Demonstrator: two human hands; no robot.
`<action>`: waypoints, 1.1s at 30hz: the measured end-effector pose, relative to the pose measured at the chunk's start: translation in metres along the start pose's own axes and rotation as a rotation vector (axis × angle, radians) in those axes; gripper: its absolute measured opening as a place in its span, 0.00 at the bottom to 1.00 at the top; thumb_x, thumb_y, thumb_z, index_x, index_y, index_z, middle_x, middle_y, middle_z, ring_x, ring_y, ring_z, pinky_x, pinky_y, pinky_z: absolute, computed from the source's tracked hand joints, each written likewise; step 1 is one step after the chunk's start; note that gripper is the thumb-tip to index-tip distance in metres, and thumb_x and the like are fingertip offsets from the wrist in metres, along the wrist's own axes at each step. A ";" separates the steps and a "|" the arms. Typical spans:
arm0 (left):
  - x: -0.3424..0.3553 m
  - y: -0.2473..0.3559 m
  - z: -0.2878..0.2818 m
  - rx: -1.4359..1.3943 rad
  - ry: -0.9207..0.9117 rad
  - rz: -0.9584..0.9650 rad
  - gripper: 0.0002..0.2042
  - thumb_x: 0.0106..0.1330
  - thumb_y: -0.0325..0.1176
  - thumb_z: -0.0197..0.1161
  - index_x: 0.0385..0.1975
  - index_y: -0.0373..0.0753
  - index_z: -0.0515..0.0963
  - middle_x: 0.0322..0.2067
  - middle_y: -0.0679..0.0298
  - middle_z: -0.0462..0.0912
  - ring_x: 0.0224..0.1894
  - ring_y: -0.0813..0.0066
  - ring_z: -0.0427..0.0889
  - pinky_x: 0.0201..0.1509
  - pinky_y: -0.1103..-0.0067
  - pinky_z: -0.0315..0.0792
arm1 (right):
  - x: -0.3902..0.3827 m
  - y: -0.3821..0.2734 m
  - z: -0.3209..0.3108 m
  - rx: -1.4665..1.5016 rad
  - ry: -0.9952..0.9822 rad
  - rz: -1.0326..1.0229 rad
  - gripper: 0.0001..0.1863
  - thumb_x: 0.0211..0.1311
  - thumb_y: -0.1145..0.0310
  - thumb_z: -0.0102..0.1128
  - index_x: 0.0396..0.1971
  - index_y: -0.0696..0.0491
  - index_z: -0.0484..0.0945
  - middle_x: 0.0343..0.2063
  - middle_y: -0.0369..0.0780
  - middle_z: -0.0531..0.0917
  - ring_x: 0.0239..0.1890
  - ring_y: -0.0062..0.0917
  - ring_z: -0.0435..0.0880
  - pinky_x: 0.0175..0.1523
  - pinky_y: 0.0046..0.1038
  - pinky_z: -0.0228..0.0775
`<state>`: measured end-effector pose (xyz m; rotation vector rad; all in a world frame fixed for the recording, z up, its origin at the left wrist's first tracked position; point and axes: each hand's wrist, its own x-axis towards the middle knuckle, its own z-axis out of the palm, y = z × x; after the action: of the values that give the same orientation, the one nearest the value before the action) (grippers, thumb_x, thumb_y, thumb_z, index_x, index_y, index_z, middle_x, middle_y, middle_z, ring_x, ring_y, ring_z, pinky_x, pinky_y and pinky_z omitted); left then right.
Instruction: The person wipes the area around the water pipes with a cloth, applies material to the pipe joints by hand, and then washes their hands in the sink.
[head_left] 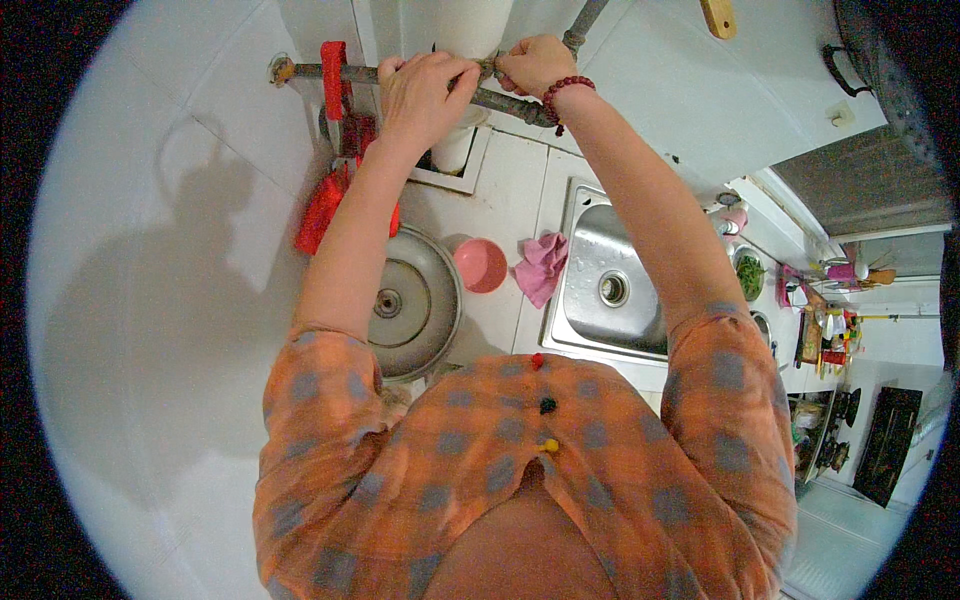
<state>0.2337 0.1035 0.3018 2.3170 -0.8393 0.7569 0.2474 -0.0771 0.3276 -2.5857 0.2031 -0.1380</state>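
Note:
My left hand (425, 95) is closed over a dark horizontal metal pipe (350, 73) that runs out from the tiled wall. Just right of it, my right hand (535, 68), with a dark red bead bracelet at the wrist, pinches a small metal fitting (487, 68) on that pipe, partly hidden by the fingers. Behind them stands a white vertical pipe (470, 22). A red strap (333, 80) hangs over the pipe left of my hands, with red items (315, 210) below it.
Below my arms are a round grey lid (410, 310), a pink bowl (480, 265), a pink cloth (540, 268) and a steel sink (610, 240). At right are a plate of greens (750, 275), cluttered utensils (830, 330) and a dark stove (888, 445).

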 end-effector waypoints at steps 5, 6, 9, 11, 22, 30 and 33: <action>-0.008 -0.004 0.002 -0.030 0.168 0.082 0.10 0.59 0.41 0.54 0.32 0.47 0.81 0.27 0.67 0.78 0.34 0.69 0.76 0.45 0.71 0.56 | -0.007 -0.016 0.006 -0.063 0.107 0.003 0.11 0.47 0.63 0.54 0.18 0.54 0.81 0.14 0.37 0.81 0.19 0.21 0.81 0.31 0.23 0.73; -0.010 -0.005 0.001 -0.009 0.161 0.090 0.10 0.59 0.41 0.54 0.32 0.47 0.81 0.27 0.67 0.77 0.33 0.69 0.76 0.45 0.71 0.56 | -0.010 -0.020 0.005 -0.030 0.088 0.022 0.11 0.46 0.63 0.54 0.17 0.54 0.81 0.14 0.37 0.81 0.19 0.21 0.81 0.31 0.23 0.73; -0.009 0.000 0.007 0.007 0.168 0.110 0.09 0.58 0.39 0.54 0.32 0.47 0.80 0.27 0.66 0.77 0.33 0.69 0.76 0.44 0.71 0.56 | 0.001 -0.008 0.005 -0.057 0.135 0.021 0.11 0.47 0.64 0.53 0.17 0.54 0.80 0.14 0.37 0.81 0.19 0.21 0.81 0.31 0.24 0.73; -0.005 0.003 0.011 -0.002 0.179 0.112 0.09 0.58 0.39 0.54 0.30 0.47 0.80 0.27 0.66 0.76 0.33 0.69 0.75 0.43 0.70 0.56 | 0.007 -0.009 0.004 0.045 0.159 0.112 0.11 0.47 0.64 0.54 0.17 0.55 0.80 0.13 0.38 0.80 0.18 0.21 0.80 0.30 0.24 0.74; -0.010 0.003 0.008 0.011 0.095 0.108 0.10 0.60 0.39 0.54 0.33 0.45 0.79 0.31 0.66 0.78 0.36 0.69 0.75 0.45 0.69 0.56 | 0.021 0.000 0.011 0.196 0.097 0.024 0.07 0.48 0.73 0.55 0.22 0.62 0.78 0.18 0.40 0.80 0.15 0.21 0.77 0.22 0.21 0.71; -0.011 0.000 0.014 -0.019 0.181 0.114 0.05 0.56 0.35 0.54 0.25 0.45 0.78 0.25 0.69 0.79 0.32 0.72 0.75 0.45 0.67 0.55 | 0.014 -0.004 0.002 0.414 -0.078 0.163 0.06 0.49 0.74 0.57 0.20 0.62 0.75 0.16 0.40 0.78 0.16 0.20 0.77 0.23 0.20 0.73; -0.009 0.002 0.015 0.004 0.122 0.117 0.06 0.56 0.34 0.54 0.25 0.44 0.78 0.26 0.69 0.80 0.32 0.72 0.75 0.45 0.67 0.55 | 0.024 0.002 0.001 0.356 -0.052 0.174 0.05 0.49 0.75 0.57 0.22 0.62 0.76 0.18 0.41 0.79 0.18 0.20 0.78 0.24 0.19 0.75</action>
<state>0.2313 0.0953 0.2866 2.2156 -0.9243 0.9412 0.2705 -0.0826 0.3272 -2.2042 0.3491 -0.0389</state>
